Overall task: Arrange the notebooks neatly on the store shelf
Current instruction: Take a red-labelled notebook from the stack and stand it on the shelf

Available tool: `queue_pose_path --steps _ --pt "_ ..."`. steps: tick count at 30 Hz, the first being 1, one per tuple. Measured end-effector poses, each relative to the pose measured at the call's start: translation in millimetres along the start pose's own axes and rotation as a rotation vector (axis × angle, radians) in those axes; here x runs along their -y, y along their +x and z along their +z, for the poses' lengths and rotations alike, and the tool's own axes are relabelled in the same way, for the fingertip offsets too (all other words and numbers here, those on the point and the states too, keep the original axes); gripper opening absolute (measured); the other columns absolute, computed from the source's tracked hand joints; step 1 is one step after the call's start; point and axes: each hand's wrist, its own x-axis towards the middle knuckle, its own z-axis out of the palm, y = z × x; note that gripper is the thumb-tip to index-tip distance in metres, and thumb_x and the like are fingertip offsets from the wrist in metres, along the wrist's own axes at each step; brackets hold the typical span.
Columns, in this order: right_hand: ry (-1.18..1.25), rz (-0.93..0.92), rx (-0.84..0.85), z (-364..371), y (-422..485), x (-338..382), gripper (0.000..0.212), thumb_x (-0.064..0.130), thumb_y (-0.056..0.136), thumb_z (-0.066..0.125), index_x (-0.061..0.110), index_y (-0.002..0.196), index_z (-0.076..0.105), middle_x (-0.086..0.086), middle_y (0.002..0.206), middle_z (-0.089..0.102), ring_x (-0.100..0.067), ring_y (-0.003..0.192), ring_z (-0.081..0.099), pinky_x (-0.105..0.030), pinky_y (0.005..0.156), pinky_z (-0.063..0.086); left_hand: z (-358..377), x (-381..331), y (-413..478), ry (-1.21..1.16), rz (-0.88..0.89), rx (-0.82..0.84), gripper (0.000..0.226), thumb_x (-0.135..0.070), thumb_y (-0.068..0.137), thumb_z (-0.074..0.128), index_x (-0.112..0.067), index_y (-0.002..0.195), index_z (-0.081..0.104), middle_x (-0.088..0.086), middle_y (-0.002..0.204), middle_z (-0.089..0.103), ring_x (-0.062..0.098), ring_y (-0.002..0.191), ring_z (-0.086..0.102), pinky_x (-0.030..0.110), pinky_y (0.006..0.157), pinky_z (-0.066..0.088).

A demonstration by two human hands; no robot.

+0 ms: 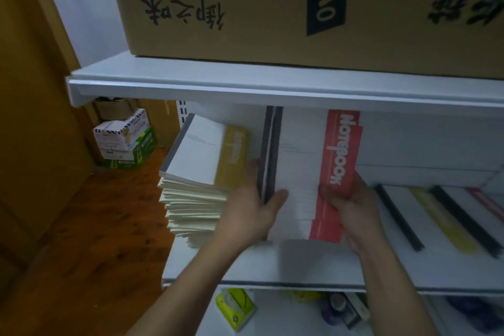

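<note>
bundle: red-banded notebooks (300,161), several pressed together, upright over the middle shelf (300,267). They sit between the yellow-topped stack (196,194) on the left and the flat row (441,221) on the right. Can't tell if the lower edge touches the board.
left hand: (253,215) wraps the grey spine edge, thumb on the front cover.
right hand: (351,207) pinches the red band edge, low down.
handling: probably fairly heavy as a bundle. Covers look thin and smooth, so it likely flexes and single books can slide out.
grip: squeeze both side edges low; support underneath before you let go.
risk: the left stack is fanned and uneven, so don't bump it.
</note>
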Motion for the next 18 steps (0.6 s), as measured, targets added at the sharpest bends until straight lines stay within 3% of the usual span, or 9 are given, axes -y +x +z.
queue_pose_path --steps 3,5,7,10,14,18 --pt "-0.154 -0.060 -0.068 -19 -5 -13 0.043 -0.002 0.081 0.068 0.037 0.096 0.058 0.015 0.095 0.068 0.007 0.081 0.065 -0.021 0.071 0.051 42 12 -5 0.039 0.000 -0.009 0.037 -0.022 0.095 0.054 -0.017 0.130 0.041 -0.005 0.116 0.060 0.016 0.106 0.061 0.017 0.076 0.042" --pt "-0.195 -0.049 -0.099 -29 -6 -31 0.046 -0.007 0.078 0.067 0.035 0.095 0.059 0.015 0.094 0.068 0.006 0.080 0.065 -0.017 0.068 0.050 67 22 -5 0.028 -0.059 -0.026 0.030 -0.016 0.097 0.049 -0.013 0.127 0.044 0.003 0.113 0.064 0.022 0.101 0.062 0.015 0.065 0.036" --pt "-0.225 -0.007 -0.132 -39 -6 -52 0.044 -0.009 0.078 0.067 0.029 0.101 0.062 0.010 0.096 0.069 -0.006 0.087 0.067 -0.022 0.073 0.052 89 34 -4 0.021 -0.076 -0.025 0.028 -0.010 0.098 0.047 -0.009 0.125 0.046 0.004 0.109 0.063 0.023 0.096 0.061 0.010 0.056 0.032" --pt "-0.252 0.059 -0.159 -54 -4 -78 0.039 -0.006 0.079 0.067 0.015 0.111 0.063 0.002 0.098 0.070 -0.016 0.090 0.067 -0.036 0.081 0.056 117 47 -3 -0.014 -0.081 -0.007 0.032 -0.005 0.097 0.045 -0.011 0.129 0.045 -0.004 0.107 0.057 0.009 0.090 0.053 -0.002 0.058 0.035" --pt "-0.250 0.100 -0.150 -70 1 -97 0.030 -0.003 0.083 0.064 0.020 0.103 0.062 0.001 0.094 0.071 -0.011 0.083 0.067 -0.022 0.063 0.056 149 60 -3 -0.014 -0.102 -0.024 0.032 -0.002 0.097 0.045 -0.016 0.126 0.044 -0.009 0.104 0.054 0.008 0.089 0.052 -0.004 0.065 0.035" --pt "-0.336 0.186 -0.041 -78 -1 -120 0.021 0.003 0.090 0.059 0.018 0.105 0.060 0.005 0.096 0.068 -0.016 0.090 0.065 -0.022 0.071 0.047 169 79 -8 0.027 -0.227 -0.017 0.024 -0.005 0.097 0.046 -0.015 0.118 0.042 -0.005 0.100 0.060 0.017 0.089 0.059 0.010 0.068 0.041"
